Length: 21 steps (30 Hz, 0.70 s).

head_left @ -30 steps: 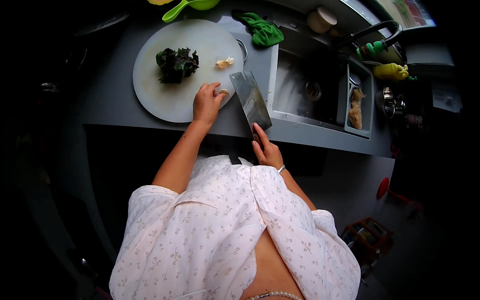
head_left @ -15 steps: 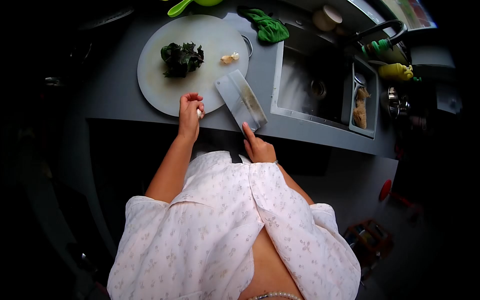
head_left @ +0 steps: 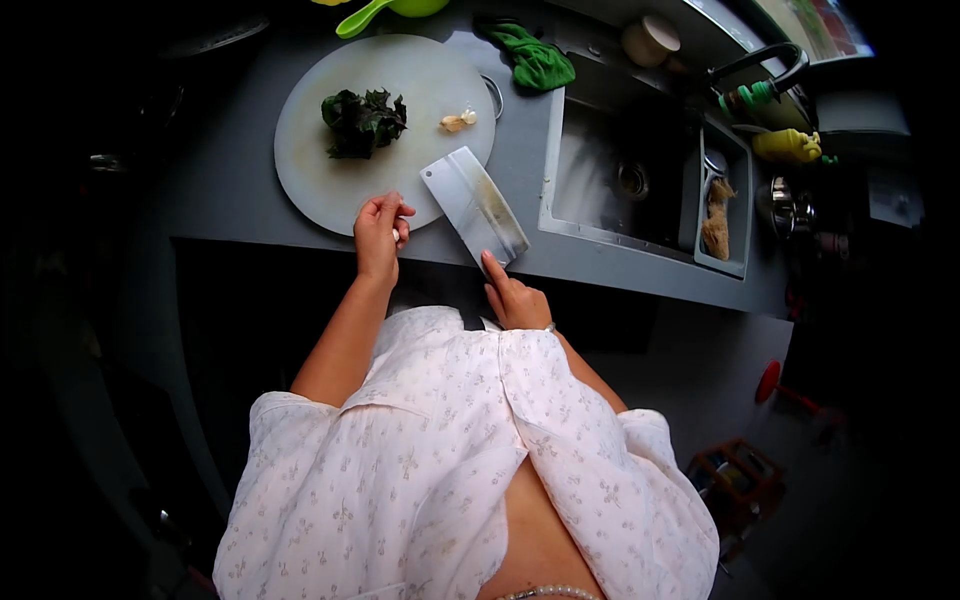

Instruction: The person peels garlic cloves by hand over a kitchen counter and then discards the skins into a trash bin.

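My right hand (head_left: pixel 515 298) grips a cleaver (head_left: pixel 476 208), its index finger stretched along the broad blade. The blade lies over the right front rim of the round white cutting board (head_left: pixel 300 180). At the board's front edge my left hand (head_left: pixel 380 228) is curled, with a small white garlic clove (head_left: pixel 396 236) showing between its fingers. Dark leafy greens (head_left: pixel 364 124) sit in a heap on the board. To their right lie garlic pieces with papery skin (head_left: pixel 458 121).
A sink (head_left: pixel 600 170) with a side basin (head_left: pixel 735 255) holding a brown scrubber (head_left: pixel 717 220) is on the right. A green cloth (head_left: pixel 540 58) lies by its back corner. Behind the board is a lime-green handled item (head_left: pixel 365 17). A yellow bottle (head_left: pixel 787 146) stands beyond the sink.
The cleaver has shifted slightly left. The fingers of my left hand have moved a little, and less of the clove shows now. The greens and garlic on the board stay put.
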Each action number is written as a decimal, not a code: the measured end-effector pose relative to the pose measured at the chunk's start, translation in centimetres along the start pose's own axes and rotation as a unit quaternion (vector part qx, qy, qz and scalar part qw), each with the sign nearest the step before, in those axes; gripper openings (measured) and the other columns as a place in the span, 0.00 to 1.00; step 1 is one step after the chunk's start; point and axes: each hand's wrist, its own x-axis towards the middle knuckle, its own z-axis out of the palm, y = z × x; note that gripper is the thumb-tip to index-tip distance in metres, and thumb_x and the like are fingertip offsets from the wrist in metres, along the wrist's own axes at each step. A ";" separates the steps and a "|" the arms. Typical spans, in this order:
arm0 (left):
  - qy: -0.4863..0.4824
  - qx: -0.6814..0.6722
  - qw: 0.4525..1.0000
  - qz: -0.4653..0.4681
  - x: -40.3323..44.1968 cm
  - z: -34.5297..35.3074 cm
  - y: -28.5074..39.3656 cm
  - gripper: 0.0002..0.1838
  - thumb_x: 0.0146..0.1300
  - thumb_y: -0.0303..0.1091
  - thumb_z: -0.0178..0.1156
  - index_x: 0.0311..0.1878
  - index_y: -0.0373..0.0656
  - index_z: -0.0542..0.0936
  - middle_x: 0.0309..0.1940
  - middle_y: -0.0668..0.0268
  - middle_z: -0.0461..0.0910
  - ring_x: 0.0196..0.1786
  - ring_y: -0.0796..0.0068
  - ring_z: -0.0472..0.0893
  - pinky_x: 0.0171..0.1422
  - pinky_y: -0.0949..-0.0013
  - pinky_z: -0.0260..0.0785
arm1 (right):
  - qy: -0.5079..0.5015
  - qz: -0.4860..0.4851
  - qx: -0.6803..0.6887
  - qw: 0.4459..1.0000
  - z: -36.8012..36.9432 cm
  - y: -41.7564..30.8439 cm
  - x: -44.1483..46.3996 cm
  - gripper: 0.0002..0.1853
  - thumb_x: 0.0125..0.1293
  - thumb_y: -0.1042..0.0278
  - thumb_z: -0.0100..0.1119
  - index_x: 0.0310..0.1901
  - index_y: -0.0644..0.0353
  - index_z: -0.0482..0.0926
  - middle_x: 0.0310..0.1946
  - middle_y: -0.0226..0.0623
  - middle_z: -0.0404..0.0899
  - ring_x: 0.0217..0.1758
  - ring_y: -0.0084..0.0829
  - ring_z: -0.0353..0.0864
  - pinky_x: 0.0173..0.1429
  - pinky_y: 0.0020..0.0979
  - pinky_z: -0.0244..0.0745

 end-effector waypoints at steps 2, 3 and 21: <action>-0.010 0.034 0.999 -0.003 -0.2 0.0 -0.2 0.11 0.68 0.38 0.55 0.39 0.39 0.73 0.31 0.64 0.79 0.18 0.85 0.68 0.19 0.81 0.56 | 0.029 0.001 0.077 0.997 -0.9 -0.3 0.4 0.34 0.61 0.64 0.60 0.69 0.42 0.60 0.18 0.38 0.74 0.17 0.39 0.75 0.22 0.39 0.71; -0.024 0.064 0.998 -0.003 0.0 0.4 -0.3 0.12 0.67 0.39 0.56 0.42 0.39 0.75 0.31 0.64 0.79 0.19 0.86 0.68 0.20 0.81 0.57 | 0.024 0.017 0.122 0.992 -1.8 -0.6 0.5 0.32 0.63 0.66 0.58 0.69 0.43 0.61 0.25 0.42 0.79 0.24 0.42 0.80 0.28 0.38 0.75; -0.119 0.533 0.831 0.106 5.1 6.8 0.6 0.11 0.53 0.37 0.67 0.35 0.42 0.80 0.28 0.61 0.82 0.31 0.67 0.82 0.38 0.66 0.72 | 0.031 0.212 0.265 0.940 -5.8 0.0 -0.9 0.28 0.67 0.64 0.52 0.69 0.46 0.60 0.36 0.48 0.82 0.35 0.47 0.84 0.37 0.35 0.78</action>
